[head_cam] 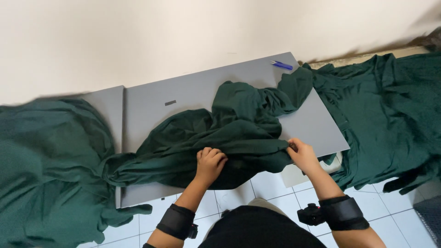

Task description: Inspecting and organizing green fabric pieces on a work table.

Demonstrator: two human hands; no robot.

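Both grips [210, 161] [301, 154] bunching green garment [239, 128], wrists bent.

Both hands (left [210, 161], right [302, 154]) clenched, fingers curled, forearms reaching forward.

A single camera covers the scene, worn on the person's head and tilted steeply down and forward. It looks over the person's own lap and forearms, which enter from the bottom edge, so the left hand [210, 161] and right hand [302, 154] sit low and close in the view. Beyond them lies the flat grey desk [151, 105], seen at a slant, its far edge meeting the plain cream wall [183, 32] that fills the top of the picture. Nearer than the hands, white floor tiles [271, 186] show below the desk's front edge. The sides of the view are blurred. There is no second view to share any part of the scene with.
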